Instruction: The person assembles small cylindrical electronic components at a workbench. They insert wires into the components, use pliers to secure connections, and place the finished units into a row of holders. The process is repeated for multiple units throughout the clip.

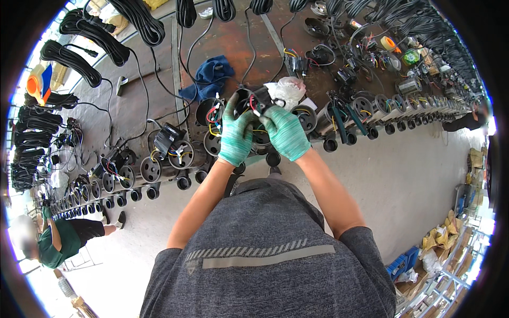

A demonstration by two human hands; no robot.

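My left hand, in a green glove with darkened fingers, is closed on the left side of a black plastic part. My right hand, gloved alike, grips the right side of the same part. Red and white wire ends show between my fingers; the part's underside is hidden. Below it stands the row of round dark metal housings along the table edge. Just left of my left hand, a housing has red, white and yellow wires at its mouth. A crumpled white plastic bag lies beyond my right hand.
A blue cloth lies on the brown worktable. Coiled black cables line the far edge. Green-handled pliers rest across housings at right. A co-worker stands at lower left. Blue crates sit on the right.
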